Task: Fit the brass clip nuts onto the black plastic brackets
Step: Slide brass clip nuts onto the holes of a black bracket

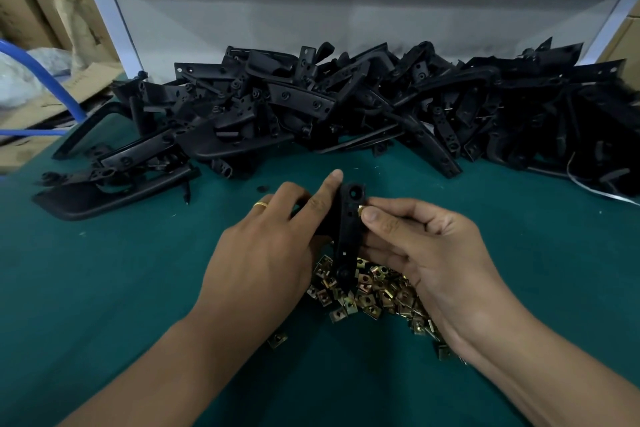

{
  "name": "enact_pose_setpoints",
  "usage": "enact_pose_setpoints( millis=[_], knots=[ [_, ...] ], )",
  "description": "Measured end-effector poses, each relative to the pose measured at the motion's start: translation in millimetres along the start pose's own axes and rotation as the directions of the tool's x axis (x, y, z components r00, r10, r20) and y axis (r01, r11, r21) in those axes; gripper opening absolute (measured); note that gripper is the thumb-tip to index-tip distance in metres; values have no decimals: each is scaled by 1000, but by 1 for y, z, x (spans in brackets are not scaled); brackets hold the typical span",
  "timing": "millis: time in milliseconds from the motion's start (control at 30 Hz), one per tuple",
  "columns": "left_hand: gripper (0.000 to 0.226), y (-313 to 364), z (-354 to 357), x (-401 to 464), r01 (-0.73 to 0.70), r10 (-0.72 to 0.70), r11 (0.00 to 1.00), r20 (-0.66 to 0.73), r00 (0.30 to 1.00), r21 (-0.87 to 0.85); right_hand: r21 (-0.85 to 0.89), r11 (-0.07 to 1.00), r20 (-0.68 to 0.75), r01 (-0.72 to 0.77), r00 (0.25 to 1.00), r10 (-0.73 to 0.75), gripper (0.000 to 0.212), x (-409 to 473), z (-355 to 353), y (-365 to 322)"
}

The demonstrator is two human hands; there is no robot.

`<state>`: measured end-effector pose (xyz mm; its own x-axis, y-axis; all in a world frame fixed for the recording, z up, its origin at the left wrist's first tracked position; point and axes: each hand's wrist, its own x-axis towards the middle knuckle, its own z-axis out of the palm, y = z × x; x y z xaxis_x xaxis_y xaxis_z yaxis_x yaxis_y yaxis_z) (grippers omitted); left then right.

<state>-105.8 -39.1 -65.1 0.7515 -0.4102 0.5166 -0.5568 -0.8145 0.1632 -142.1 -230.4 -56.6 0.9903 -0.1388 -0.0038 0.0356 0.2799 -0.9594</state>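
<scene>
1. A black plastic bracket (349, 232) is held upright just above the green table (104, 270), a round hole at its top end, its lower end over a heap of brass clip nuts (374, 291).
2. One brass clip nut (362, 209) sits against the bracket's right edge near the top, pinched by the right hand (426, 253) with thumb and curled fingers.
3. The left hand (273, 243) grips the bracket from the left, index finger stretched up along it; a gold ring (260, 204) is on one finger.
4. A stray nut (277, 340) lies apart, left of the heap.
5. A long pile of black brackets (346, 107) lies across the table's far side.
6. Cardboard boxes (31, 10) and a blue hose (45, 80) stand at far left.
</scene>
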Motion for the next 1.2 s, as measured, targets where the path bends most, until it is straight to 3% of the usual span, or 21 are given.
enact_pose_setpoints(
  millis=[200,367,467,633,800,867,933,1033,1133,1200],
  knots=[
    [87,8,0,0,50,-50,997,-10,999,63,-66,997,-36,48,998,-50,14,-5,6,2],
    [92,14,-4,3,28,-27,993,-10,1000,111,-425,866,42,264,961,-273,5,-18,15,2],
    [97,18,-6,1,29,-25,986,-24,999,166,-545,775,13,322,927,-376,19,-19,13,4],
    [98,20,-4,1,30,-25,984,-33,999,176,-442,844,7,303,942,-334,20,-16,14,7],
    [76,-6,1,8,-7,17,986,-59,998,168,-516,815,151,265,964,-219,12,-7,10,-1],
    [73,-24,2,12,46,-40,985,-38,998,165,-678,700,173,226,974,-147,22,1,5,-9],
    [73,-42,4,12,154,-153,978,-19,988,141,-847,444,261,291,957,-129,20,6,4,-15],
    [68,-54,8,13,280,-281,959,31,959,36,-878,209,430,431,901,-50,32,3,11,-11],
    [64,-55,12,12,257,-256,967,57,965,1,-862,124,502,491,861,81,48,-2,14,1],
    [64,-56,14,11,230,-229,973,54,972,-11,-841,137,533,524,846,36,30,-3,14,5]
  ],
)
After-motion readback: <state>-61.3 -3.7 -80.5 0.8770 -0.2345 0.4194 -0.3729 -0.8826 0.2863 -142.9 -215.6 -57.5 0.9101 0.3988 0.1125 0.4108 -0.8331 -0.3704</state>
